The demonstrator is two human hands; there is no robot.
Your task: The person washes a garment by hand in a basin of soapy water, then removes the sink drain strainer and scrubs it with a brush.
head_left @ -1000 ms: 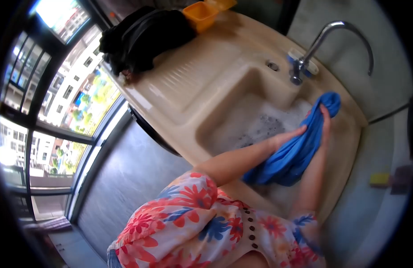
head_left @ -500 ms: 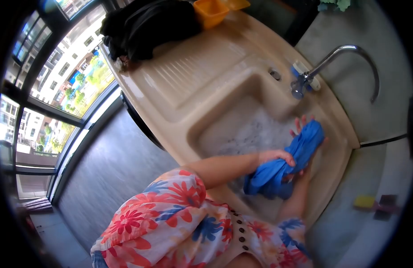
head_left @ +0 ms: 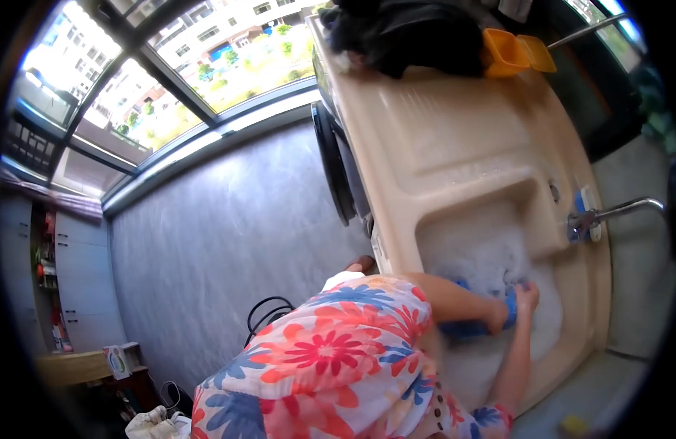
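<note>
The left hand (head_left: 499, 316) and the right hand (head_left: 526, 296) are both closed on a wet, bright blue fabric cloth (head_left: 511, 307), with the right hand just beyond the left and close to it. The cloth lies inside the deep, rounded basin of a glossy beige sink unit (head_left: 396, 146); one part is bunched up between the hands, while the rest spreads below the left forearm into cloudy, foamy water (head_left: 484, 249). How far the fingers wrap around the fabric is too small to tell. Beyond the basin, a shallow drainboard with faint ridges carries a heap of black fabric (head_left: 433, 36) at its far end, and just beside that heap sits an orange plastic container (head_left: 503, 55) with its lid open. A curved chrome faucet (head_left: 608, 214) rises at the right edge of the sink unit, near a small blue and white object (head_left: 588, 212). To the left, smooth grey flooring (head_left: 221, 212) runs up to large dark-framed windows (head_left: 144, 58).
</note>
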